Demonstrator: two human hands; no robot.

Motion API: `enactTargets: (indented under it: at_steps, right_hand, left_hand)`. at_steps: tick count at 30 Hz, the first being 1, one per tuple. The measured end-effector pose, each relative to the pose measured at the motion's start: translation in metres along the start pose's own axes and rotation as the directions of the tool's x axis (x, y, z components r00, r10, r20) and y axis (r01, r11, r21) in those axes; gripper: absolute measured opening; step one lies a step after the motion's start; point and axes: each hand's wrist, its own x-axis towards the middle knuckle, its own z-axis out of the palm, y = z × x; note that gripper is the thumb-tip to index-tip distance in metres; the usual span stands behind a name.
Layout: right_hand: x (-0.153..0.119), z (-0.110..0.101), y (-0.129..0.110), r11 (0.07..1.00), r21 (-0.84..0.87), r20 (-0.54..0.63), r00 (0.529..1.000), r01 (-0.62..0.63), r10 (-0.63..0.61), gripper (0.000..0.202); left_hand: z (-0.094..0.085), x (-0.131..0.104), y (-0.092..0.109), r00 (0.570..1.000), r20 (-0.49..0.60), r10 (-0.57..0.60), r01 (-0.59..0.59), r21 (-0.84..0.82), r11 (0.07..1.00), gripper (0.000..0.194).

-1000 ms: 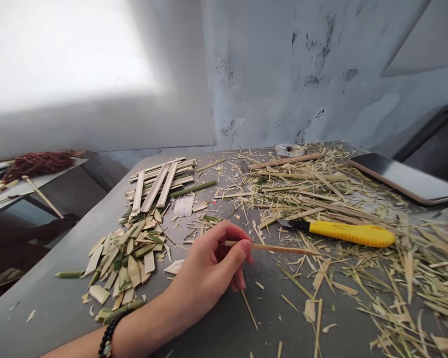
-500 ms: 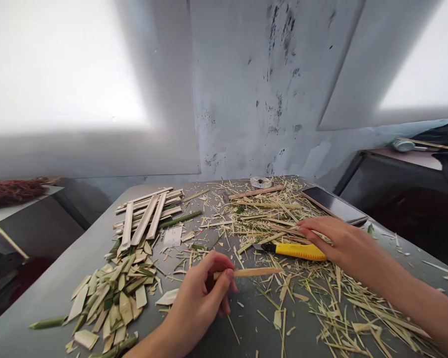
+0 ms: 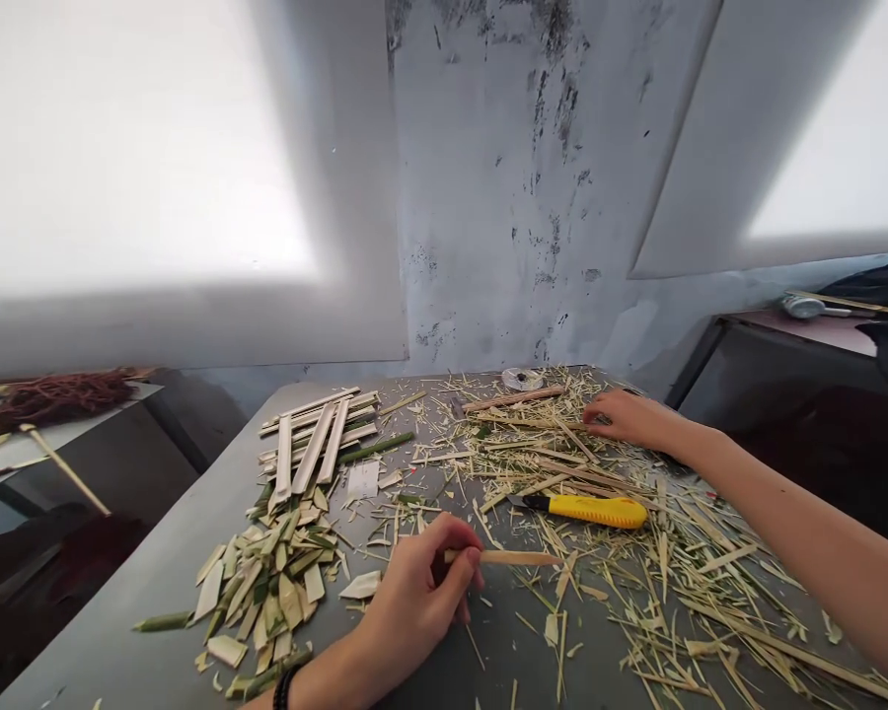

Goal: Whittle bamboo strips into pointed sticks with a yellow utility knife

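Observation:
My left hand (image 3: 425, 592) is closed around a thin, flat bamboo strip (image 3: 518, 558), whose pointed end sticks out to the right. Farther back, my right hand (image 3: 622, 416) reaches over the far right of a heap of bamboo strips (image 3: 562, 459). Its fingers are bent and slightly apart at the ends of the strips, with nothing visible held in them. A yellow utility knife (image 3: 596, 510) lies between the hands among the shavings, its blade end to the left. The dark flat device beyond is mostly hidden by my right arm.
At the left of the grey table (image 3: 148, 552) are stacked split bamboo pieces (image 3: 311, 444) and a pile of bamboo offcuts (image 3: 266, 582). A clear spool (image 3: 522, 379) sits at the back near the wall. Reddish-brown strands (image 3: 66, 399) lie on a surface at far left.
My right hand has moved away from beside the knife to the back of the strip heap, over the dark device. My left hand keeps its strip. The view has shifted slightly.

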Motion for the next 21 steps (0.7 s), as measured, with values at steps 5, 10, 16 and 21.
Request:
enactTargets:
  at_steps: [5, 10, 16, 21]
  right_hand:
    - [-0.015, -0.021, -0.009, 0.994, 0.107, 0.005, 1.000, 0.028, -0.029, 0.024]
    - [-0.021, -0.083, -0.004, 0.967, 0.251, -0.081, 0.995, -0.033, 0.055, 0.022]
    - [-0.052, -0.164, -0.031, 0.883, 0.467, -0.312, 0.923, -0.058, 0.226, 0.036]
    - [-0.079, -0.185, -0.083, 0.688, 0.725, -0.362, 0.869, 0.035, 0.337, 0.046]
  left_hand:
    - [0.000, -0.002, 0.000, 0.999, 0.014, 0.042, -0.043, 0.060, 0.997, 0.019]
    - [0.000, -0.006, 0.004, 0.994, 0.018, 0.104, -0.106, 0.151, 0.983, 0.016]
    - [-0.027, 0.002, 0.024, 0.987, -0.024, 0.157, -0.141, 0.318, 0.937, 0.015]
    - [-0.050, 0.010, 0.043, 0.988, -0.052, 0.145, -0.121, 0.321, 0.939, 0.015]
